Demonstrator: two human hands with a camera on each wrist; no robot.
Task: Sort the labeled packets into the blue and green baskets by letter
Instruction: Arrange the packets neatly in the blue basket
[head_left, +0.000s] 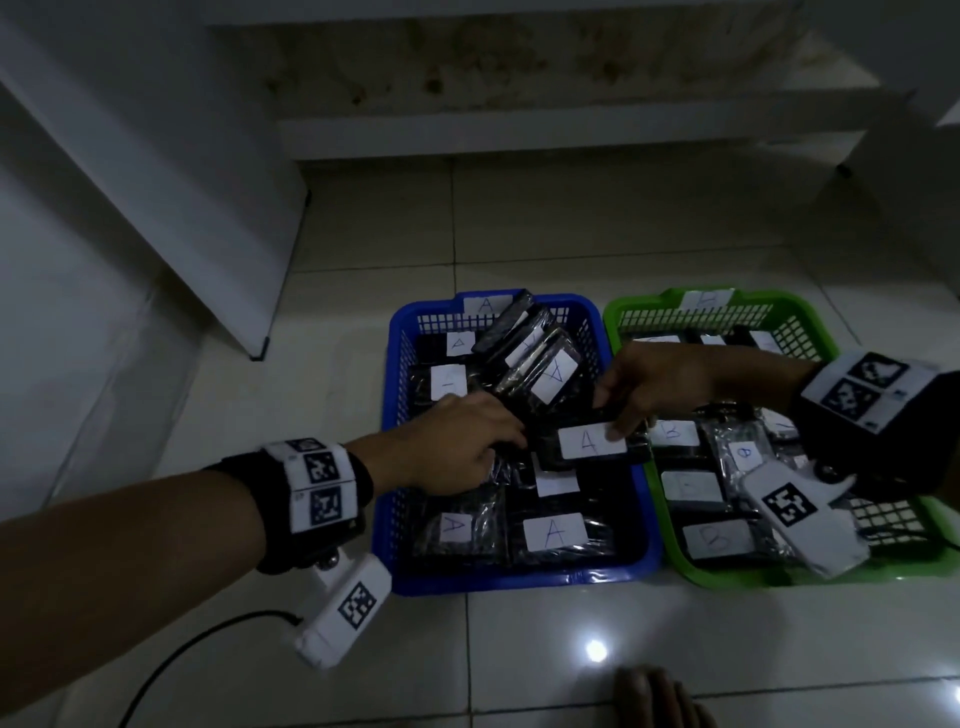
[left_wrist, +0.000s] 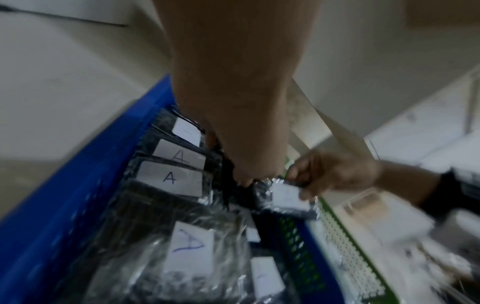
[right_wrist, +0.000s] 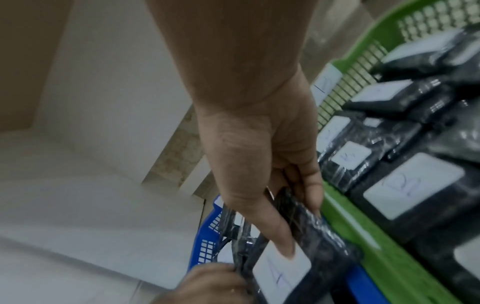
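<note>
A blue basket (head_left: 519, 577) marked A holds several black packets with white A labels. To its right, a green basket (head_left: 675, 545) holds several B packets (head_left: 672, 434). Over the blue basket's right side, my right hand (head_left: 613, 413) pinches a black packet labelled A (head_left: 592, 441), with the thumb on the label. The right wrist view shows that same packet (right_wrist: 280, 273) under the thumb (right_wrist: 285, 248). My left hand (head_left: 504, 441) reaches into the blue basket at the packet's left end. Its fingers (left_wrist: 241, 179) are curled on black packet plastic. Which packet they hold is hidden.
Both baskets sit on a pale tiled floor. A white panel (head_left: 208, 208) leans at the left and a low step (head_left: 519, 135) runs behind. A black cable (head_left: 197, 649) trails at the lower left. Toes (head_left: 654, 696) show at the bottom edge.
</note>
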